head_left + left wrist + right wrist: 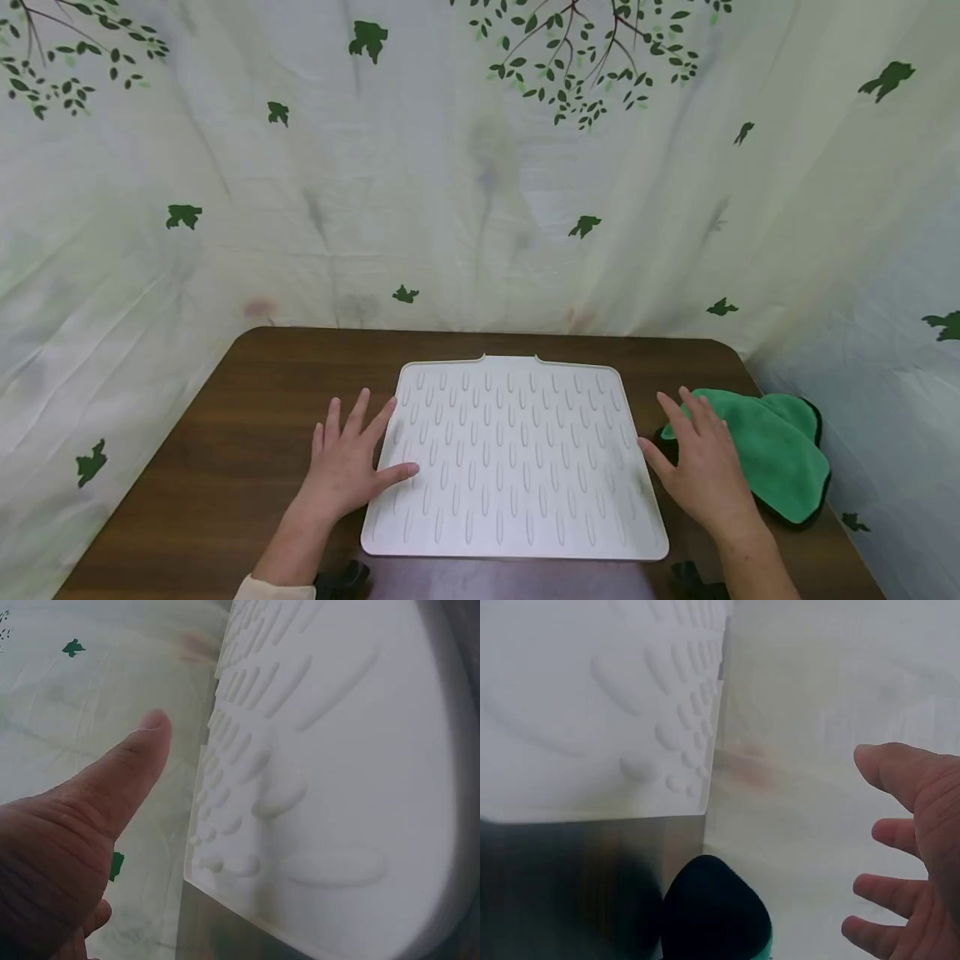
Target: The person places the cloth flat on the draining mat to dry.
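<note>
Left hand [345, 471] and right hand [701, 475] stand well apart, one on each side of a white board [510, 458]; we see both with fingers extended and spread, gripping nothing. In the head view the left thumb overlaps the board's left edge, while the left wrist view shows its tip against the pale curtain [450, 208]; whether it touches we cannot tell. We place the right thumb tip just beside the board's right edge. We record the board on the brown table [315, 367], near its middle, face covered in rows of elongated ridges, far edge bearing a shallow tab. To its right we note a green cloth [780, 458] with black edging, partly covered by the right hand in the head view. Curtain pattern: green leaves and branches.
</note>
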The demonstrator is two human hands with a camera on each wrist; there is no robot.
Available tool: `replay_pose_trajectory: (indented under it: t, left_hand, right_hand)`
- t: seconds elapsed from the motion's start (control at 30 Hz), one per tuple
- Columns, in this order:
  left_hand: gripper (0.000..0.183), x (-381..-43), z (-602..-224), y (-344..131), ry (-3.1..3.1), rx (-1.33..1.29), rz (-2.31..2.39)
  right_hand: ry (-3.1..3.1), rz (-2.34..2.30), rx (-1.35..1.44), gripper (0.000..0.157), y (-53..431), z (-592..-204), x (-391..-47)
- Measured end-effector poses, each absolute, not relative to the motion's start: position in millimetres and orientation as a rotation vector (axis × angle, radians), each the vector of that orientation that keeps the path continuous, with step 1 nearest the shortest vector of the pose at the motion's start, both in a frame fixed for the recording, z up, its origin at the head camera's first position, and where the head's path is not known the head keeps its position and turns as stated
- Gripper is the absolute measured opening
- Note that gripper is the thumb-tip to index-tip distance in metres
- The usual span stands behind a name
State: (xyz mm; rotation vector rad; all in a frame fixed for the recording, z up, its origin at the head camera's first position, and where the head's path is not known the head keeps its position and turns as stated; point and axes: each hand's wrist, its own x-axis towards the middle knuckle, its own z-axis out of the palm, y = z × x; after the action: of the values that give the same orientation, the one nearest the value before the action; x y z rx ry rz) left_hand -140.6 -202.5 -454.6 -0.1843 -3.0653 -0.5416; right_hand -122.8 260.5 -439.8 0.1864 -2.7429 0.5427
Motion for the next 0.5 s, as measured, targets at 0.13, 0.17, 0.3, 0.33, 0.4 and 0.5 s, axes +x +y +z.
replay_pose_trajectory:
  t: [0.13,0.17,0.3,0.33,0.4,0.5]
  left_hand:
    - [0.109,-139,-458,-203,-3.102,-0.187,-0.525]
    - [0.110,-139,-459,-203,-3.112,-0.189,-0.521]
    - [0.113,-138,-463,-202,-3.147,-0.189,-0.526]
    - [0.114,-137,-464,-202,-3.154,-0.189,-0.531]
    - [0.114,-137,-466,-202,-3.166,-0.187,-0.541]
    - [0.114,-137,-469,-202,-3.179,-0.185,-0.555]
  right_hand:
    - [-2.743,0.548,0.183,0.072,265,-442,-124]
    - [-2.739,0.545,0.182,0.072,267,-443,-124]
    - [-2.729,0.554,0.169,0.071,276,-446,-125]
    - [-2.732,0.560,0.160,0.071,278,-447,-125]
    - [-2.726,0.561,0.153,0.070,283,-449,-126]
    - [-2.697,0.552,0.156,0.070,291,-453,-127]
